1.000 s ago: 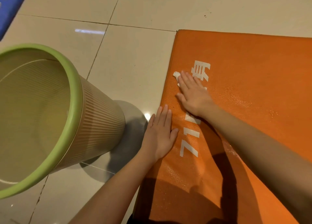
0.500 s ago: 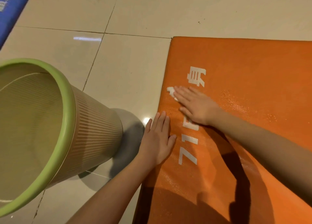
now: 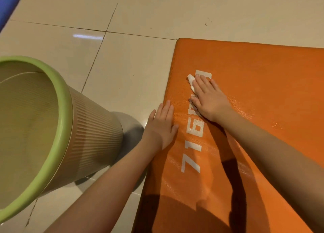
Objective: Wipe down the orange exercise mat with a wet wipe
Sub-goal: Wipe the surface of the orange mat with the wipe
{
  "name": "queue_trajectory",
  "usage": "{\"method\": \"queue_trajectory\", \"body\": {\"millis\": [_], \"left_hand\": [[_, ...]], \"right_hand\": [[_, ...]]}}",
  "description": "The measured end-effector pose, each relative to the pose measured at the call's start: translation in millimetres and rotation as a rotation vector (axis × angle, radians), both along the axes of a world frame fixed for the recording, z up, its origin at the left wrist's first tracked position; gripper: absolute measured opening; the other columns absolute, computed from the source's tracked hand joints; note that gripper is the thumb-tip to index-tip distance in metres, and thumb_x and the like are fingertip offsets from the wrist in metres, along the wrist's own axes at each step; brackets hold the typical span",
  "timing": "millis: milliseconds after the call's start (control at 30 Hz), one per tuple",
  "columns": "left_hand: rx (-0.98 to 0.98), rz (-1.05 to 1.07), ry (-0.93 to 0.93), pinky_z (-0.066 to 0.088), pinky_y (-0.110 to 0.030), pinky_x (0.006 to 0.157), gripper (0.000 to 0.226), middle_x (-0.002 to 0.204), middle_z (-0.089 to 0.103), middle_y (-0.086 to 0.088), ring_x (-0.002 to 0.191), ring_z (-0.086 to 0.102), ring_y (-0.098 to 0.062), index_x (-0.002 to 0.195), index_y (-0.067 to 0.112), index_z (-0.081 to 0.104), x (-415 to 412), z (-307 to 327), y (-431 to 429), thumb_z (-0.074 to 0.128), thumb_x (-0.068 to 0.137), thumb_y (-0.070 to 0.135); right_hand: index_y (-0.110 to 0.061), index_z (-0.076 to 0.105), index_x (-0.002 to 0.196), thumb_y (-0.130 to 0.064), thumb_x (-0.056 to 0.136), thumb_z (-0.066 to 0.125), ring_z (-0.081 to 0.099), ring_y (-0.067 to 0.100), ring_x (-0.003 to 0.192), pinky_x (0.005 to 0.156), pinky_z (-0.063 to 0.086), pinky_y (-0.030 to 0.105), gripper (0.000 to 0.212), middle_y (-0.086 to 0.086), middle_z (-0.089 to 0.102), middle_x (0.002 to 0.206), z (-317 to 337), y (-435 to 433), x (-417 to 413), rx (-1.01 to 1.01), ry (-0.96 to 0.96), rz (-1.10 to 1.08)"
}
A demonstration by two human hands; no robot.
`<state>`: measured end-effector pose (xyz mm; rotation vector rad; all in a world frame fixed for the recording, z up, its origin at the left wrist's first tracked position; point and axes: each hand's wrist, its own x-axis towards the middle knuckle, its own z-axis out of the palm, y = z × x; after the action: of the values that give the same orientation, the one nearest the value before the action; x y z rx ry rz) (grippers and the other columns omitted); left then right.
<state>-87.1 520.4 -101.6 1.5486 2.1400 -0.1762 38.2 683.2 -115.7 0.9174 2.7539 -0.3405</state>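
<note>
Sliding back toward 12 o'clock, our flat-fingered right hand [image 3: 208, 99] presses the wet wipe [image 3: 190, 80] onto the orange mat [image 3: 263, 71] near its 9 o'clock edge, left hand [image 3: 162, 124] braced flat at 7; mid-wipe, we'd likely sweep toward 3 next.

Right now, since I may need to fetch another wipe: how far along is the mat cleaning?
Done: wet sheen and droplets show on the orange exercise mat around the white lettering. In hand: the right hand presses the wet wipe down; the left hand rests on the mat's edge. Left: the far, matte stretch looks unwiped.
</note>
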Motion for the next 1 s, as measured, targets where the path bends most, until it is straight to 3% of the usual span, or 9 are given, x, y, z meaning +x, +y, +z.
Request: {"method": "queue_trajectory", "body": {"millis": [200, 300, 433, 500, 567, 667, 767, 867, 1000], "left_hand": [[0.058, -0.006, -0.032, 0.005, -0.038, 0.122, 0.067, 0.165, 0.0, -0.006, 0.151, 0.002, -0.022, 0.156, 0.011, 0.007, -6.2, -0.3, 1.1, 0.034, 0.103, 0.043], [0.15, 0.075, -0.072, 0.017, -0.039, 0.119, 0.066, 0.162, 0.015, -0.013, 0.147, 0.019, -0.028, 0.153, 0.011, 0.023, -8.7, 4.1, 10.8, 0.048, 0.1, 0.039], [0.069, 0.242, -0.191, 0.023, -0.042, 0.115, 0.078, 0.161, 0.011, -0.017, 0.143, 0.023, -0.034, 0.156, 0.013, 0.01, -6.1, 12.1, 32.9, 0.055, 0.096, 0.034], [0.049, 0.3, -0.238, 0.028, -0.043, 0.111, 0.08, 0.155, 0.024, -0.018, 0.137, 0.031, -0.037, 0.155, 0.015, 0.013, -8.3, 14.3, 41.8, 0.059, 0.093, 0.033], [0.034, 0.352, -0.286, 0.033, -0.045, 0.107, 0.086, 0.146, 0.038, -0.018, 0.131, 0.038, -0.038, 0.155, 0.02, 0.013, -16.0, 15.9, 48.9, 0.064, 0.089, 0.036], [0.012, 0.384, -0.32, 0.037, -0.045, 0.106, 0.091, 0.141, 0.04, -0.018, 0.129, 0.041, -0.037, 0.156, 0.026, 0.012, -26.4, 21.0, 54.6, 0.071, 0.086, 0.037], [0.041, 0.417, -0.355, 0.039, -0.045, 0.108, 0.099, 0.141, 0.036, -0.016, 0.129, 0.043, -0.036, 0.155, 0.029, 0.011, -29.8, 29.2, 59.7, 0.077, 0.082, 0.033], [0.067, 0.408, -0.373, 0.039, -0.046, 0.108, 0.106, 0.143, 0.033, -0.014, 0.129, 0.043, -0.033, 0.156, 0.03, 0.005, -30.0, 34.9, 62.7, 0.08, 0.08, 0.031], [0.099, 0.373, -0.345, 0.042, -0.042, 0.105, 0.105, 0.142, 0.032, -0.01, 0.126, 0.046, -0.031, 0.156, 0.03, 0.005, -27.8, 39.4, 59.8, 0.078, 0.082, 0.029]], "right_hand": [[-0.017, -0.019, 0.15, -0.048, 0.104, 0.013, -0.022, 0.015, 0.146, 0.119, -0.014, 0.033, 0.064, 0.002, -0.028, 0.156, -1.5, -36.2, 10.1, -0.115, 0.036, 0.216], [-0.016, -0.013, 0.153, -0.045, 0.105, 0.017, -0.014, 0.014, 0.149, 0.119, -0.012, 0.03, 0.064, 0.003, -0.021, 0.159, 3.3, -17.1, 13.2, -0.12, 0.042, 0.077], [-0.014, -0.008, 0.155, -0.042, 0.105, 0.02, -0.013, 0.017, 0.149, 0.119, -0.012, 0.031, 0.064, 0.004, -0.017, 0.161, 2.4, -33.5, 9.2, -0.132, 0.092, 0.097], [-0.013, 0.003, 0.156, -0.039, 0.105, 0.022, -0.004, 0.02, 0.151, 0.118, -0.008, 0.032, 0.06, 0.005, -0.005, 0.163, 0.4, -35.1, 13.4, -0.11, 0.117, 0.126], [-0.006, 0.028, 0.151, -0.029, 0.1, 0.046, 0.023, 0.029, 0.147, 0.118, 0.015, 0.04, 0.059, 0.011, 0.025, 0.159, 1.7, -32.2, 18.6, -0.036, 0.152, 0.102], [0.004, 0.059, 0.127, -0.004, 0.065, 0.082, 0.058, 0.035, 0.114, 0.088, 0.053, 0.043, 0.066, 0.019, 0.06, 0.128, -2.5, -37.2, 20.8, 0.063, 0.24, 0.094], [0.005, 0.067, 0.106, 0.012, 0.058, 0.079, 0.057, 0.034, 0.094, 0.059, 0.047, 0.034, 0.05, 0.019, 0.063, 0.106, -0.6, -31.3, 16.3, 0.124, 0.397, -0.017], [0.003, 0.067, 0.092, 0.013, 0.069, 0.072, 0.057, 0.035, 0.084, 0.058, 0.033, 0.029, 0.026, 0.019, 0.06, 0.092, 4.9, -25.5, 8.4, 0.1, 0.513, -0.158], [0.006, 0.069, 0.103, 0.007, 0.082, 0.069, 0.059, 0.036, 0.08, 0.061, 0.044, 0.033, 0.021, 0.02, 0.06, 0.088, 10.1, -29.8, 6.8, -0.031, 0.614, -0.102]]}}
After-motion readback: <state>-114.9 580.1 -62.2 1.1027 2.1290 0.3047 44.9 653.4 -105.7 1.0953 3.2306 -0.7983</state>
